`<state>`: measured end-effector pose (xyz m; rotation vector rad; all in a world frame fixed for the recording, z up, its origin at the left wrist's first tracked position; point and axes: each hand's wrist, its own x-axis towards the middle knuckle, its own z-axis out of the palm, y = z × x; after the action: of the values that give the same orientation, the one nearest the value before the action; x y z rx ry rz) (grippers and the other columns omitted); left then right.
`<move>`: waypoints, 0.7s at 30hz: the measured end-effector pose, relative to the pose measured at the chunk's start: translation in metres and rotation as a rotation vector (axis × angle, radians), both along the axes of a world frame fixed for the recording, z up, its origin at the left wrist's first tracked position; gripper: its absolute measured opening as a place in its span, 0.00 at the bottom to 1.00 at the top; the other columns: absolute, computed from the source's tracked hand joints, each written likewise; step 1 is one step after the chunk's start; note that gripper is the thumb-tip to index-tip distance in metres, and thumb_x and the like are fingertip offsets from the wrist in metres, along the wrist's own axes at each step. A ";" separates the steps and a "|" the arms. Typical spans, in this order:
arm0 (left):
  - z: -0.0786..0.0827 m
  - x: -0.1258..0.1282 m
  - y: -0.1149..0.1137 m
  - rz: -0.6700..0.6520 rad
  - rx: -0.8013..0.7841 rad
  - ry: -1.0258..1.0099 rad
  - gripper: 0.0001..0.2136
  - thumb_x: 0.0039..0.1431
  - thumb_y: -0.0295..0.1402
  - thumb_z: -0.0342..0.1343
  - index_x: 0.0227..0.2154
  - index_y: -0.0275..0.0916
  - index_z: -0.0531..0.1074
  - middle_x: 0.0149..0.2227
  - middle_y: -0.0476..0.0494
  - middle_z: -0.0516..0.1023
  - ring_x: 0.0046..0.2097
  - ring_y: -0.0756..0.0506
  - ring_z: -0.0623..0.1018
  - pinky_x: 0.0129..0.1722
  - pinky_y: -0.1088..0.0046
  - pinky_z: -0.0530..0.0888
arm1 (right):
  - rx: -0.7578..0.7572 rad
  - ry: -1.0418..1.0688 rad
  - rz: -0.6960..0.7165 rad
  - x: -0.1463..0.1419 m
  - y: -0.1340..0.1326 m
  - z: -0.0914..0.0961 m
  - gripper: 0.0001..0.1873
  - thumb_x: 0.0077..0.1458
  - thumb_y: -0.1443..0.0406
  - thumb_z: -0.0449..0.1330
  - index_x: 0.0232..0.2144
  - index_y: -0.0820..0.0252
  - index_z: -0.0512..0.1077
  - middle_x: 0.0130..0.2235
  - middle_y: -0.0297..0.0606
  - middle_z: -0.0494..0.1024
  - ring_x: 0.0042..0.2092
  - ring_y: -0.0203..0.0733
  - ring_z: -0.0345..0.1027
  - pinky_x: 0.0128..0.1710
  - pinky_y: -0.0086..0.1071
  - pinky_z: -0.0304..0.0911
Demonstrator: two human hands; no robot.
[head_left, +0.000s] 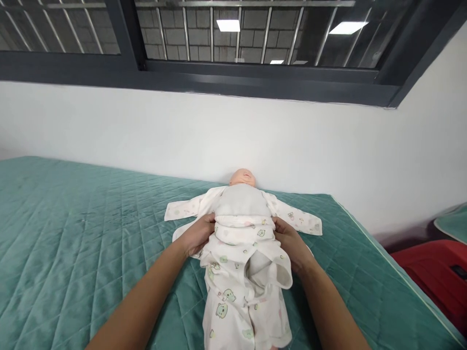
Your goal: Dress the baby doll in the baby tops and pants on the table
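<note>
A baby doll lies on its back, its head near the wall and its long-sleeved white top spread out with both sleeves to the sides. Printed white baby pants with green animal figures cover its lower body, and loose cloth bunches and folds over them. At the left side of the waist, my left hand is closed on the waistband's edge. My right hand pinches the same band on the right side. The fingertips of both hands are partly hidden by the cloth.
A green quilted mattress lies under the doll, its piped edge running down the right. Behind it rises a white wall below a dark-framed window with metal bars. A red object stands beyond the right edge.
</note>
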<state>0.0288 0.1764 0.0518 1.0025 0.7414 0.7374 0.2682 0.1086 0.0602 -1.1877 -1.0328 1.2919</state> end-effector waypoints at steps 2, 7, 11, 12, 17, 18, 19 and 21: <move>0.001 0.000 -0.001 -0.018 0.031 -0.011 0.18 0.41 0.25 0.64 0.40 0.37 0.79 0.35 0.41 0.84 0.41 0.39 0.82 0.40 0.65 0.78 | 0.008 -0.018 0.004 0.001 0.001 -0.002 0.14 0.44 0.58 0.68 0.31 0.56 0.70 0.32 0.34 0.78 0.30 0.39 0.66 0.29 0.32 0.59; 0.004 -0.002 -0.003 -0.002 0.208 0.057 0.16 0.43 0.27 0.62 0.40 0.37 0.79 0.38 0.41 0.83 0.45 0.39 0.80 0.46 0.63 0.76 | 0.039 -0.124 0.006 0.007 0.004 -0.009 0.12 0.47 0.58 0.67 0.32 0.56 0.69 0.34 0.34 0.79 0.36 0.42 0.69 0.33 0.33 0.61; 0.004 -0.005 -0.003 0.035 0.351 0.163 0.14 0.46 0.29 0.57 0.37 0.37 0.79 0.37 0.42 0.83 0.44 0.39 0.79 0.46 0.63 0.75 | 0.064 -0.173 -0.017 0.011 0.007 -0.014 0.11 0.48 0.58 0.66 0.31 0.56 0.68 0.33 0.33 0.78 0.34 0.41 0.68 0.33 0.32 0.61; 0.004 -0.005 -0.003 0.047 0.378 0.182 0.14 0.46 0.29 0.55 0.36 0.37 0.79 0.37 0.43 0.83 0.43 0.40 0.79 0.45 0.64 0.74 | 0.067 -0.188 -0.025 0.012 0.007 -0.014 0.11 0.48 0.58 0.65 0.31 0.56 0.68 0.32 0.32 0.77 0.34 0.40 0.67 0.32 0.32 0.60; -0.003 -0.007 0.000 0.154 0.420 0.288 0.10 0.46 0.29 0.54 0.32 0.38 0.76 0.29 0.46 0.80 0.36 0.42 0.78 0.39 0.67 0.73 | 0.069 -0.240 -0.046 0.013 0.008 -0.015 0.10 0.49 0.58 0.64 0.32 0.56 0.69 0.33 0.34 0.78 0.34 0.40 0.66 0.31 0.31 0.59; -0.005 -0.006 0.001 0.185 0.407 0.302 0.09 0.45 0.30 0.55 0.32 0.38 0.75 0.28 0.47 0.79 0.34 0.43 0.77 0.36 0.68 0.72 | 0.067 -0.245 -0.052 0.013 0.008 -0.016 0.10 0.49 0.58 0.63 0.32 0.56 0.69 0.33 0.34 0.78 0.34 0.40 0.66 0.31 0.32 0.59; -0.008 -0.006 0.002 0.209 0.384 0.308 0.08 0.46 0.30 0.55 0.31 0.38 0.74 0.27 0.48 0.77 0.32 0.44 0.76 0.34 0.69 0.71 | 0.066 -0.253 -0.058 0.013 0.008 -0.016 0.10 0.49 0.58 0.63 0.33 0.56 0.69 0.33 0.35 0.78 0.34 0.41 0.67 0.31 0.32 0.59; -0.012 -0.007 0.005 0.242 0.341 0.286 0.07 0.46 0.31 0.56 0.31 0.39 0.71 0.25 0.50 0.75 0.28 0.46 0.73 0.30 0.72 0.69 | 0.070 -0.280 -0.076 0.013 0.009 -0.018 0.10 0.49 0.58 0.63 0.33 0.55 0.69 0.33 0.35 0.78 0.35 0.43 0.68 0.32 0.33 0.60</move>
<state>0.0221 0.1810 0.0402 1.3614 1.0192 0.9625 0.2814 0.1179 0.0424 -1.3671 -1.2115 1.0414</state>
